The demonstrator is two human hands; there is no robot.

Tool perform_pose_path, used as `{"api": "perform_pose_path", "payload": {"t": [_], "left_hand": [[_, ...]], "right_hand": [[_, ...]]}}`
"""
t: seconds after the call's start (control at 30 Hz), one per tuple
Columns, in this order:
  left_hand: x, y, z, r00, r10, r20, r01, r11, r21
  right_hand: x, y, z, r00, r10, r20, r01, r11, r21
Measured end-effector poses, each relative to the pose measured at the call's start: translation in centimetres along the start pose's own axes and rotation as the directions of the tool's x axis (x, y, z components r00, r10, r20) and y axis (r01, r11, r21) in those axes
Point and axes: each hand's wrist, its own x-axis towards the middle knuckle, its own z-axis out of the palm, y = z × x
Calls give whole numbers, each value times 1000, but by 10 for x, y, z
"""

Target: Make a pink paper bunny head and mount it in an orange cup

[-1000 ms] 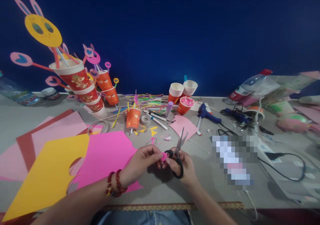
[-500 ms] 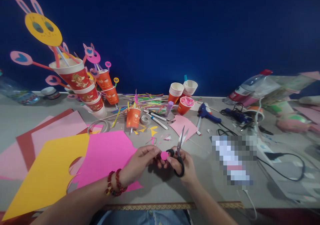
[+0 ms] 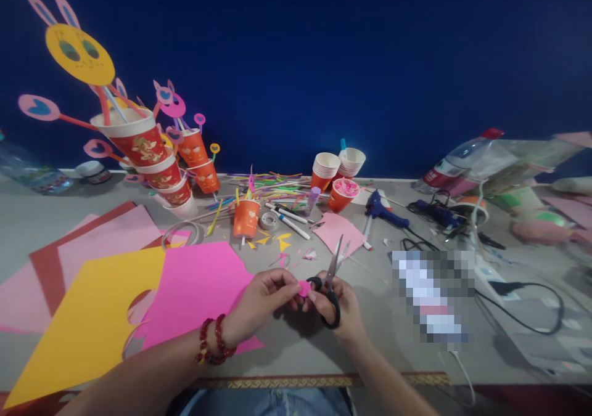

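Between my two hands is a small bright pink paper disc (image 3: 304,289). My left hand (image 3: 272,289) pinches its left edge between thumb and finger. Black-handled scissors (image 3: 332,273) sit in my right hand (image 3: 343,308), blades pointing up and away from me, slightly apart. The right thumb tip lies against or very near the disc's right edge; whether it presses on it I cannot tell. Left of my left hand lies a large bright pink paper sheet (image 3: 198,293), over part of a yellow sheet (image 3: 87,311) with a round cut-out.
An orange cup (image 3: 246,219), tape roll (image 3: 269,220) and markers (image 3: 293,224) stand or lie ahead, near paper scraps (image 3: 283,241). Stacked-cup rabbit figures (image 3: 139,138) rise at left. A blue glue gun (image 3: 386,209) and cords lie right, near a pixelated object (image 3: 430,296).
My left thumb has moved slightly right and now overlaps the disc's left edge. The scissors stay in my right hand, almost unmoved.
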Motion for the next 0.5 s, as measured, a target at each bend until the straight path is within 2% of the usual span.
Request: {"api": "perform_pose_path", "payload": {"t": [0.3,0.43,0.5], "left_hand": [[0,1,0,999,20,27,-19,999,-31],[-2,4,0,998,12,64,-4,992,-128],[-2,6,0,997,10,74,2,988,-156]], "right_hand": [[0,4,-1,1000,25,4,-26,999,29],[3,1,2,993,118,-28,-113,983,144],[5,-1,3,982,191,6,-187,956,226]]}}
